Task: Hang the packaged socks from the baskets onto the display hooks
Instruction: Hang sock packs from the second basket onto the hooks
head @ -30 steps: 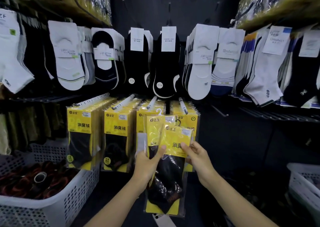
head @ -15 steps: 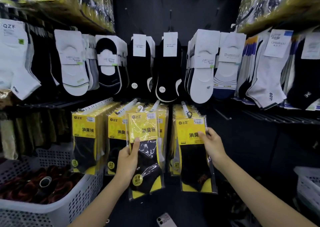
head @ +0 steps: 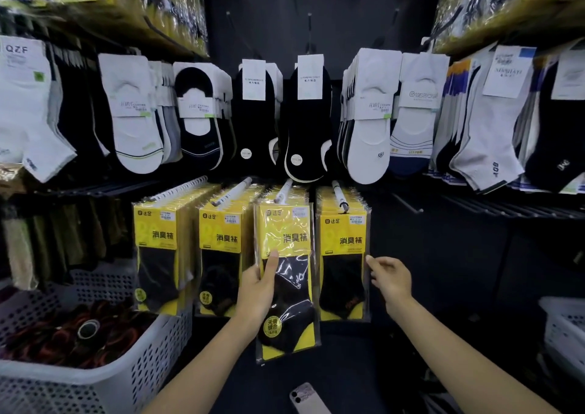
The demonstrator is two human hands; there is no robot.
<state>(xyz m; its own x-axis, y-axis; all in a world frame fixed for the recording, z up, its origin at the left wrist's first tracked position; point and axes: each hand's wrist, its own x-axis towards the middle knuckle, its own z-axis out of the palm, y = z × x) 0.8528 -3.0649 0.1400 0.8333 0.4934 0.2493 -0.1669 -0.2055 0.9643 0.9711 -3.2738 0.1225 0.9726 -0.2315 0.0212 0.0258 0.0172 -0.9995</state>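
a dark panelled display wall (head: 316, 18) fills the shop corner, with shelves of glossy yellow stock overhead. across its upper row hang white and black carded low-cut socks (head: 370, 122). at lower left stands a white perforated plastic basket (head: 152, 360) of dark red and black goods; a second white basket (head: 563, 328) shows at the right edge. four white hooks below carry stacks of yellow plastic sock packets (head: 155, 233). the left hand (head: 256, 290) grips one yellow packet of black socks (head: 286, 236), its top at the third white hook's tip (head: 285, 190); whether it is threaded on cannot be told. the right hand (head: 391, 279) is loose and holds nothing, fingertips beside the fourth stack. a pale phone (head: 308, 399) lies below.
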